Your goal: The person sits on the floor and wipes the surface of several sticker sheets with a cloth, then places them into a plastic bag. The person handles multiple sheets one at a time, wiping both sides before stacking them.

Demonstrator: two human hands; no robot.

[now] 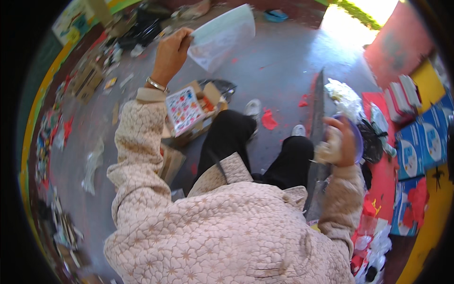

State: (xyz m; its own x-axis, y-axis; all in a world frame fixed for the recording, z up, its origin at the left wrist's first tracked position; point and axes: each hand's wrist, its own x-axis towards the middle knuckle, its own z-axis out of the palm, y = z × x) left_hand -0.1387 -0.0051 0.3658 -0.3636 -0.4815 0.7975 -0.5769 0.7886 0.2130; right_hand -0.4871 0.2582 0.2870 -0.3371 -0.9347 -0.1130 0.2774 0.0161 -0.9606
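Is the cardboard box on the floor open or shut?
Open. The box's flaps stand out to the sides, and a colourful printed sheet lies over its top.

A single head-worn fisheye view looks steeply down, close over the quilted beige jacket (227,227), toward the grey concrete floor (283,61).

1. We are holding a plastic bag (222,35) up in our left hand (171,53), out ahead and to the left, above the floor (279,61).
2. An open cardboard box (196,113) is sitting on the floor below that hand, just left of our knees.
3. Our right hand (341,142) is gripping a crumpled wad (327,149) at the right, beside a bowl (357,139).
4. Stacked boxes (421,146) are lying further right.
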